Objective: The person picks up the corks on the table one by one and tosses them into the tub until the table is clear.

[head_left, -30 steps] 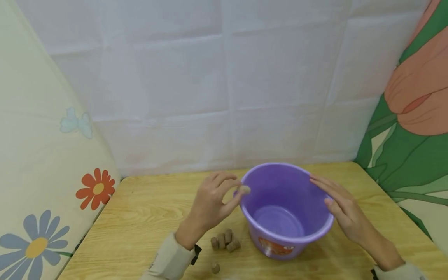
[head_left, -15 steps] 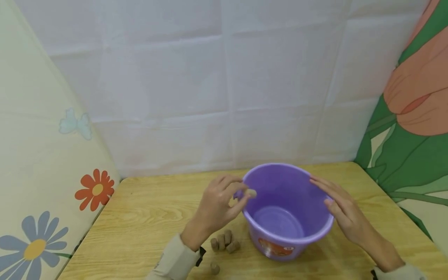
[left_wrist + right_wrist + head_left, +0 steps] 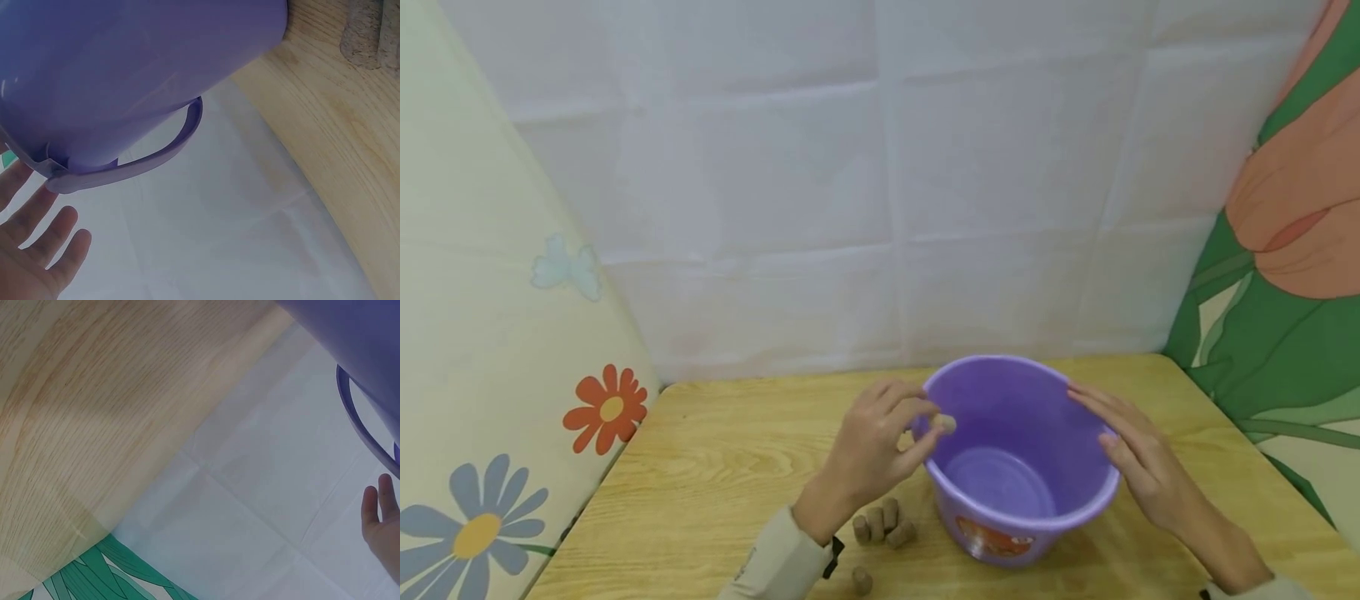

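Between thumb and index finger, my left hand (image 3: 872, 442) pinches a short pale tan cylinder (image 3: 946, 424), like a cork, at the left rim of a purple plastic bucket (image 3: 992, 508). In the left wrist view, the other fingers (image 3: 53, 240) spread loosely beside the bucket's purple handle (image 3: 140, 164). My right hand (image 3: 1150, 467) touches the bucket's right rim with fairly straight fingers and thumb. The bucket stands upright, and its visible floor is bare. Several brown cylinders (image 3: 885, 523) lie in a cluster left of it, with a single cylinder (image 3: 862, 581) nearer the front.
The wood-grain table (image 3: 730, 475) meets a creased white cloth (image 3: 760, 208) behind it. A flower-printed panel (image 3: 482, 333) rises at the left, and a tulip-printed panel (image 3: 1300, 350) at the right.
My left hand has shifted a little to the right, carrying the pale cylinder farther in over the bucket's rim. The right hand keeps its place on the rim.
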The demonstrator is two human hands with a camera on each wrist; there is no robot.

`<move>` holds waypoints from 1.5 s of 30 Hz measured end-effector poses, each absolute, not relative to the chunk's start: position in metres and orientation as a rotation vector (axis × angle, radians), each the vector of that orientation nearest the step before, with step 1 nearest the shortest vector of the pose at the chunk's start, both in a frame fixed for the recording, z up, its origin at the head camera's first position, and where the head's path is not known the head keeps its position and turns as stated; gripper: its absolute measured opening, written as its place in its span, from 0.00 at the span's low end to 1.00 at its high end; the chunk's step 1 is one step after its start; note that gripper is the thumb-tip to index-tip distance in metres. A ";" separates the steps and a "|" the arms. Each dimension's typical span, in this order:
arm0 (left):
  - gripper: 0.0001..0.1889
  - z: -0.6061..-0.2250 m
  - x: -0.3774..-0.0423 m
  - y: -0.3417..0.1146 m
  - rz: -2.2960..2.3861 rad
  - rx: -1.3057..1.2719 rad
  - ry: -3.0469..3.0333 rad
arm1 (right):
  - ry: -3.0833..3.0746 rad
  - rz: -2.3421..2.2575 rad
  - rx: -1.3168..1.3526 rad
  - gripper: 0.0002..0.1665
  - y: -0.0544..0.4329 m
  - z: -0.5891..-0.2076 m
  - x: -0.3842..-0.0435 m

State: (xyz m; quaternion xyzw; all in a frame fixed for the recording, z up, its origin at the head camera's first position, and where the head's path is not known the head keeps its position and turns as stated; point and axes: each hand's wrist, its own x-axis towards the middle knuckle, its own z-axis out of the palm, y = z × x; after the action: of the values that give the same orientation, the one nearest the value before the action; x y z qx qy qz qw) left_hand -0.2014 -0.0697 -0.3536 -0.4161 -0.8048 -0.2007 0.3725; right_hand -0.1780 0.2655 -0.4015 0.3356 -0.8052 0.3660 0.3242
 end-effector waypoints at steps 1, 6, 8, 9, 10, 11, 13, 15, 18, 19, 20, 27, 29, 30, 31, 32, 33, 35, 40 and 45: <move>0.09 -0.354 -0.201 -0.070 -0.514 -1.067 -2.063 | -2.114 0.961 0.879 0.30 0.266 -0.402 -0.178; 0.09 -0.356 -0.201 -0.070 -0.505 -1.069 -2.057 | -2.114 0.965 0.879 0.29 0.264 -0.402 -0.176; 0.09 -0.356 -0.201 -0.071 -0.506 -1.068 -2.058 | -2.115 0.965 0.877 0.29 0.264 -0.401 -0.176; 0.10 -0.356 -0.201 -0.071 -0.508 -1.068 -2.062 | -2.124 0.970 0.870 0.30 0.264 -0.401 -0.176; 0.10 -0.356 -0.201 -0.071 -0.511 -1.066 -2.068 | -2.131 0.975 0.863 0.30 0.263 -0.401 -0.176; 0.10 -0.356 -0.201 -0.071 -0.514 -1.066 -2.075 | -2.136 0.978 0.858 0.30 0.263 -0.401 -0.175; 0.11 -0.356 -0.200 -0.071 -0.521 -1.065 -2.087 | -2.142 0.983 0.853 0.30 0.264 -0.401 -0.175; 0.11 -0.356 -0.200 -0.071 -0.522 -1.067 -2.090 | -2.140 0.981 0.853 0.30 0.264 -0.401 -0.175; 0.10 -0.356 -0.201 -0.071 -0.515 -1.074 -2.073 | -2.116 0.966 0.871 0.29 0.264 -0.402 -0.176; 0.10 -0.356 -0.201 -0.072 -0.512 -1.076 -2.065 | -2.108 0.962 0.877 0.29 0.264 -0.402 -0.177; 0.10 -0.357 -0.201 -0.072 -0.511 -1.077 -2.058 | -2.106 0.963 0.877 0.29 0.264 -0.403 -0.177; 0.10 -0.359 -0.201 -0.080 -0.520 -1.054 -2.044 | -2.091 0.958 0.884 0.29 0.264 -0.405 -0.178; 0.10 -0.360 -0.200 -0.082 -0.522 -1.047 -2.044 | -2.089 0.951 0.885 0.29 0.264 -0.405 -0.178; 0.10 -0.361 -0.200 -0.083 -0.523 -1.044 -2.044 | -2.088 0.948 0.885 0.29 0.264 -0.404 -0.178; 0.10 -0.361 -0.199 -0.084 -0.527 -1.041 -2.043 | -2.088 0.947 0.886 0.29 0.264 -0.404 -0.178; 0.09 -0.362 -0.199 -0.085 -0.529 -1.038 -2.042 | -2.088 0.946 0.887 0.29 0.265 -0.404 -0.178; 0.09 -0.362 -0.199 -0.086 -0.531 -1.033 -2.042 | -2.089 0.945 0.885 0.29 0.265 -0.404 -0.178; 0.09 -0.364 -0.198 -0.088 -0.531 -1.024 -2.039 | -2.093 0.944 0.883 0.29 0.265 -0.404 -0.178; 0.10 -0.366 -0.198 -0.096 -0.544 -0.997 -2.039 | -2.099 0.947 0.876 0.30 0.265 -0.405 -0.177; 0.10 -0.366 -0.197 -0.105 -0.558 -0.968 -2.053 | -2.096 0.950 0.877 0.30 0.264 -0.404 -0.177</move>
State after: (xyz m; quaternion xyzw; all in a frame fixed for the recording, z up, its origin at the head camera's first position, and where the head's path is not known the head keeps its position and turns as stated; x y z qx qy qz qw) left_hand -0.1970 -0.1052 -0.3662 -0.3812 -0.8082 -0.2196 0.3916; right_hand -0.1769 0.2642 -0.4043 0.3358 -0.8025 0.3636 0.3331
